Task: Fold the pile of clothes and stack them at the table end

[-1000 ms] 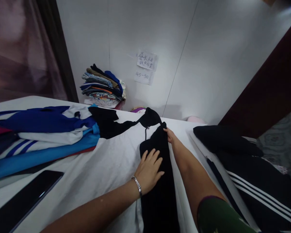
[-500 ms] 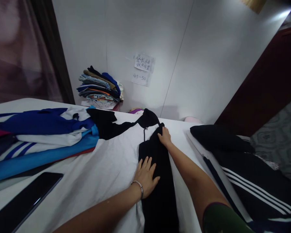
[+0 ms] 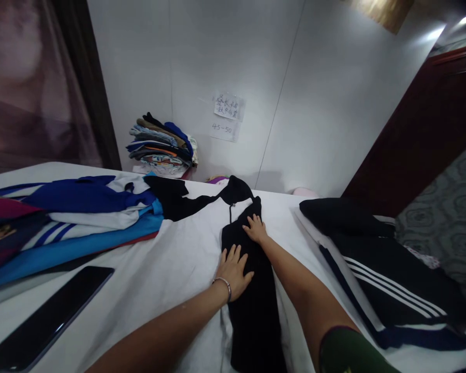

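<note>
A white hoodie [image 3: 186, 259] with a black hood and black sleeves lies spread on the table. One black sleeve [image 3: 252, 321] is folded inward and runs down over the body toward me. My left hand [image 3: 233, 273], with a bracelet at the wrist, rests flat on this sleeve near its inner edge, fingers spread. Farther up, by the shoulder, my right hand [image 3: 255, 228] lies on the black cloth with its fingers stretched out. The other black sleeve [image 3: 174, 197] reaches out to the left, beside a clothes pile.
Blue, white and dark clothes [image 3: 81, 202] lie heaped at left, behind a black phone [image 3: 50, 316]. Folded dark clothes [image 3: 376, 264] with white stripes sit at right. A stack of folded clothes [image 3: 161, 145] stands by the wall [image 3: 326, 103], which carries paper notes [image 3: 227, 116].
My right hand has moved from the shoulder's outer edge inward and slightly toward me, onto the sleeve. My left hand stays on the sleeve. The camera view has shifted a little.
</note>
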Available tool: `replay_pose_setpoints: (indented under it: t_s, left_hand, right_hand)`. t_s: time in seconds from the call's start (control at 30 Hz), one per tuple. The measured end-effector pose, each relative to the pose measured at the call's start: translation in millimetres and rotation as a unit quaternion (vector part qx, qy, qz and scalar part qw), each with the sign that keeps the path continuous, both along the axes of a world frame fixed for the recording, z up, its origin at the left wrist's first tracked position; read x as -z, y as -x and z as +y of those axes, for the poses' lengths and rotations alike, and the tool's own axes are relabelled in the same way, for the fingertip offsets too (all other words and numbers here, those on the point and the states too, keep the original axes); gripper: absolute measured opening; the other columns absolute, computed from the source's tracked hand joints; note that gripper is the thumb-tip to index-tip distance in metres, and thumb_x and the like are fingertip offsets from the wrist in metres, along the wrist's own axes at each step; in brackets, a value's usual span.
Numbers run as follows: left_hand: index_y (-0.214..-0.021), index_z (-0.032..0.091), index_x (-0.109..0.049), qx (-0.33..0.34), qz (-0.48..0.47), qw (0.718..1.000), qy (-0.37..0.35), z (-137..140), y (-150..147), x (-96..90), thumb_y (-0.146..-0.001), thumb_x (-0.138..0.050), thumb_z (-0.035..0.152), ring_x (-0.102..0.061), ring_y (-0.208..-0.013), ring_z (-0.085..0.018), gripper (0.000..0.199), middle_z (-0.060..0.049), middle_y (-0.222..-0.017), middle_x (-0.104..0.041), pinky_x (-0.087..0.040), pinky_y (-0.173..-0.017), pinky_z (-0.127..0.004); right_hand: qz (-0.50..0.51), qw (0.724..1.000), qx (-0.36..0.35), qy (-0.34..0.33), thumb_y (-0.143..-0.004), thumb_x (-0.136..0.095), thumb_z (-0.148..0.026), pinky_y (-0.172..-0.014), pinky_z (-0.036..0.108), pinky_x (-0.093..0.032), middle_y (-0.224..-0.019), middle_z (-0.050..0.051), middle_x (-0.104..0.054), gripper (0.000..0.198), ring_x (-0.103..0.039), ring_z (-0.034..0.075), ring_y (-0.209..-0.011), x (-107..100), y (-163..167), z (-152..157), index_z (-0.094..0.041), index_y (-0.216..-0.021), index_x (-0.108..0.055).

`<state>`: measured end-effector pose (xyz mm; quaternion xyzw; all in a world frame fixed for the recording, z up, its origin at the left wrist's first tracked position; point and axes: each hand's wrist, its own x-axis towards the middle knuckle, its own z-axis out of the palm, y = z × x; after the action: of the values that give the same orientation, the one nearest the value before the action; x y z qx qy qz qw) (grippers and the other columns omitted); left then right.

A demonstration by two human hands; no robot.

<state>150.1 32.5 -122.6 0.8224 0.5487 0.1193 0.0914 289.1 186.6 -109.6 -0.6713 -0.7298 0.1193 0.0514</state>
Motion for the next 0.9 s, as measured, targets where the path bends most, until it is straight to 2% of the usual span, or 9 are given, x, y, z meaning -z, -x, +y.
replay_pose_setpoints:
  t_s: [0.1,0.27,0.5,0.67,0.9]
  left_hand:
    - [-0.138,0.016,-0.047,-0.009,0.0,1.0,0.0,-0.8,-1.3,0.4,-0.085,-0.04,0.054,-0.016,-0.144,-0.03,0.065,-0.015,-0.153,-0.03,-0.011,-0.117,-0.05]
    - [-0.139,0.018,-0.044,-0.005,-0.003,1.0,0.008,-0.1,-2.4,2.1,-0.084,-0.042,0.054,-0.016,-0.144,-0.03,0.066,-0.014,-0.154,-0.029,-0.01,-0.116,-0.052]
    - [-0.14,0.016,-0.044,-0.002,-0.009,1.0,0.018,-0.7,0.0,2.7,-0.083,-0.042,0.054,-0.015,-0.144,-0.029,0.068,-0.015,-0.154,-0.028,-0.008,-0.117,-0.049]
    - [-0.14,0.017,-0.043,0.001,-0.018,0.999,0.027,-0.2,1.8,1.7,-0.083,-0.041,0.054,-0.014,-0.145,-0.028,0.067,-0.013,-0.155,-0.026,-0.008,-0.117,-0.048]
    - [-0.138,0.018,-0.045,0.0,-0.041,0.998,0.039,-0.7,5.4,0.2,-0.085,-0.04,0.053,-0.016,-0.145,-0.024,0.065,-0.01,-0.154,-0.03,-0.009,-0.118,-0.046]
  right_hand:
    - [-0.006,1.0,-0.003,-0.004,-0.093,-0.038,-0.048,-0.113,0.048,-0.012,-0.157,0.014,-0.015,0.064,-0.009,0.028,-0.145,-0.7,-3.9,-34.9,-0.015,-0.148,-0.028]
    - [0.002,0.994,-0.105,0.001,-0.096,-0.033,-0.042,-0.114,0.043,-0.012,-0.155,0.011,-0.026,0.055,-0.017,0.024,-0.144,-0.1,-11.2,-93.6,-0.016,-0.144,-0.037]
    - [0.023,0.993,-0.12,0.003,-0.096,-0.035,-0.035,-0.115,0.045,-0.015,-0.151,0.012,-0.034,0.049,-0.022,0.025,-0.143,-1.7,-21.2,-163.4,-0.015,-0.139,-0.045]
    - [0.075,0.985,-0.157,0.001,-0.091,-0.045,-0.039,-0.117,0.047,-0.014,-0.152,0.011,-0.03,0.057,-0.021,0.024,-0.143,4.0,-27.1,-222.8,-0.016,-0.143,-0.039]
    - [0.195,0.964,-0.175,0.045,-0.097,-0.034,-0.048,-0.118,0.049,-0.014,-0.151,0.006,-0.033,0.051,-0.021,0.021,-0.143,-1.7,-32.1,-281.8,-0.024,-0.14,-0.044]
